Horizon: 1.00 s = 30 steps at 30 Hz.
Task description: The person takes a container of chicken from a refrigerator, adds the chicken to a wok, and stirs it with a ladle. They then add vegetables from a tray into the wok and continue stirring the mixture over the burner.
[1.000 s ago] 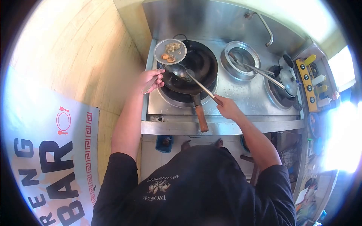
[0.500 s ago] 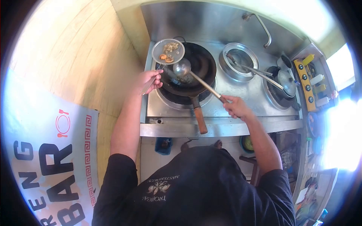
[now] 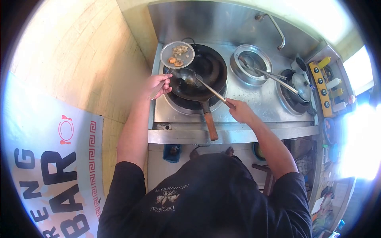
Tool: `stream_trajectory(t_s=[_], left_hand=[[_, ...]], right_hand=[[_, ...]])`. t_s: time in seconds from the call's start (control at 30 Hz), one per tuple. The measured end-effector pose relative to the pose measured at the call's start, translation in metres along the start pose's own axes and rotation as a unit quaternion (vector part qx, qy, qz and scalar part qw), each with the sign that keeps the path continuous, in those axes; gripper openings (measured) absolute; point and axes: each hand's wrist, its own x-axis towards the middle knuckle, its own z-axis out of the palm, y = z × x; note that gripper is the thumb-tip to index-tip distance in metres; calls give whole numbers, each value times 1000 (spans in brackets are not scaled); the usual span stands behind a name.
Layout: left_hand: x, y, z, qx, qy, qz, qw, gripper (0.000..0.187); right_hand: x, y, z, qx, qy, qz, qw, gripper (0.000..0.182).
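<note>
My left hand (image 3: 159,85) is closed round the handle of a round mesh strainer (image 3: 166,50), which I hold over the left rim of a black wok (image 3: 216,67). Pale and orange food pieces (image 3: 179,50) lie in the strainer. My right hand (image 3: 241,111) grips the long handle of a ladle (image 3: 212,89). The ladle's bowl is down inside the wok, near its left side, beside a little liquid. Toward me, the wok's wooden handle (image 3: 210,125) juts past the burner, with neither hand on it.
Right of the wok, a round metal pot (image 3: 237,70) has utensils resting in it. A lidded pan (image 3: 302,88) sits on the far-right burner. A faucet (image 3: 279,33) reaches over the back. Squeeze bottles (image 3: 334,83) line the right shelf, and a steel edge (image 3: 234,136) borders the stove's front.
My right hand has moved left and slightly up, and the ladle's bowl has turned and dropped lower into the wok. The strainer and my left hand have barely shifted.
</note>
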Motion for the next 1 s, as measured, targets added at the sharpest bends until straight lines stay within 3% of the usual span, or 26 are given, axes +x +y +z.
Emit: stream_trajectory(t_s=[0.3, 0.4, 0.6, 0.77, 0.83, 0.87, 0.9, 1.0], left_hand=[[7, -2, -5, 1, 8, -4, 1000, 22], [5, 1, -1, 7, 12, -3, 1000, 22], [1, 0, 2, 4, 9, 6, 1000, 22], [-2, -2, 8, 9, 19, -5, 1000, 22], [-2, -7, 7, 1, 11, -4, 1000, 22], [-1, -11, 8, -8, 9, 0, 1000, 21], [-1, -15, 11, -18, 8, 4, 1000, 20], [0, -27, 16, -27, 6, 14, 1000, 23]], right_hand=[[-42, -15, 14, 31, 7, -56, 998, 49], [-66, -41, -2, -2, -49, 11, 999, 49], [-58, -8, 2, -71, 49, 14, 996, 49], [-5, 65, 38, 69, 172, -25, 982, 54], [3, 55, 32, 87, 196, -33, 976, 54], [3, 41, 25, 246, 107, 70, 961, 55], [3, 28, 19, 393, 13, 171, 904, 56], [11, 26, 30, 460, -23, 172, 871, 57]])
